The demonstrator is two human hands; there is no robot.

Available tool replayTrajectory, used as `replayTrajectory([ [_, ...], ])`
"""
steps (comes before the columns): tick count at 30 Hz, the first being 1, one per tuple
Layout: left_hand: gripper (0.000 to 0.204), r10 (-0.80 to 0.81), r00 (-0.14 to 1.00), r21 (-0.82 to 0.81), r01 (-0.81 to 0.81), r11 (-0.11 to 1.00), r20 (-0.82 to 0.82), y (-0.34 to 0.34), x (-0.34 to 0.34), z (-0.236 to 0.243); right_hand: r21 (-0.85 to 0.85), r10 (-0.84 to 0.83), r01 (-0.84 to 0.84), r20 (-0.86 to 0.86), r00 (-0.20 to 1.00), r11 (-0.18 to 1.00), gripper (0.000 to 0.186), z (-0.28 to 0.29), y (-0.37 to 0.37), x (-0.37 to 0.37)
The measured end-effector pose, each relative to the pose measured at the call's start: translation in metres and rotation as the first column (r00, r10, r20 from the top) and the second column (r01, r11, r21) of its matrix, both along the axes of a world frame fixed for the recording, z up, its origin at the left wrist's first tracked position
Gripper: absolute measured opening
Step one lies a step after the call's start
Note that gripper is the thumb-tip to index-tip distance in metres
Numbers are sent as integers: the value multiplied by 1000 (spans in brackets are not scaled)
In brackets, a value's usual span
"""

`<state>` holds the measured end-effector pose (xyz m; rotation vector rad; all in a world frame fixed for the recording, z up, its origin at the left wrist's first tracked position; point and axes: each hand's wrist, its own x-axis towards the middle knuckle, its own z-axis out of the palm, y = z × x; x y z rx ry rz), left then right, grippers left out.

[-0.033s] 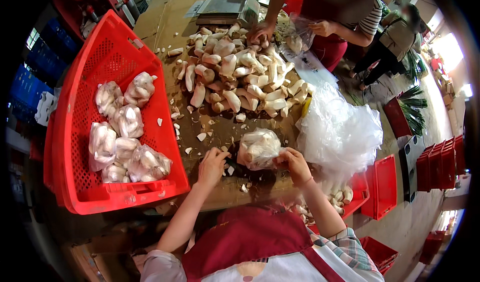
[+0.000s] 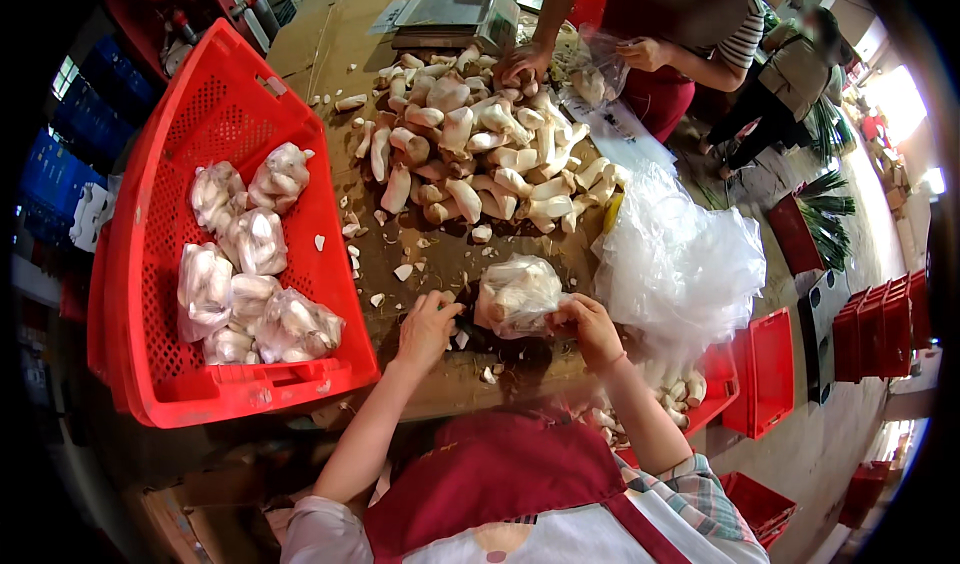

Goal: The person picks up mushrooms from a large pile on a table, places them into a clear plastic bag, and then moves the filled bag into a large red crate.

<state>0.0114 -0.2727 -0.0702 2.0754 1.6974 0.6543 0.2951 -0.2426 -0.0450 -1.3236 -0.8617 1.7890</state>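
Note:
A clear plastic bag of king oyster mushrooms lies on the table in front of me. My right hand pinches the gathered end of this bag at its right side. To the left of the bag, my left hand is closed, fingertips pointing toward the bag. Something dark shows at those fingertips, but its kind is hidden. Beyond the bag rises a big pile of loose king oyster mushrooms. In the red crate at the left sit several filled mushroom bags.
A heap of clear plastic bags lies right of the pile. A flat metal scale stands at the back. Across the table a co-worker's hand reaches into the pile. Red crates stand on the floor at right. Mushroom scraps dot the table.
My left hand has shifted very slightly upward. The right hand and the mushroom bag stay almost in place.

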Motion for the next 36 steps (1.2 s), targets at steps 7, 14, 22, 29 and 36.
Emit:
replayTrajectory([
  [7, 19, -173, 942, -124, 143, 982, -287, 9, -8, -2, -168, -68, 29, -228, 971, 985, 12, 16, -7, -3],
  [14, 28, -208, 958, -150, 180, 972, -199, 5, -11, -6, -164, -81, 34, -292, 953, 986, 16, 18, -17, -14],
  [22, 20, -100, 968, -178, 59, 982, -231, -11, -30, 27, -168, -138, 86, -323, 936, 982, 13, 16, -26, -17],
  [29, 15, 54, 983, -56, -45, 997, 173, -36, 39, 77, -170, -196, 146, -326, 925, 975, 13, 11, -31, -34],
  [36, 13, -103, 992, 59, 99, 993, 77, -25, 81, 72, -174, -241, 198, -272, 932, 964, 8, 10, -33, -40],
])
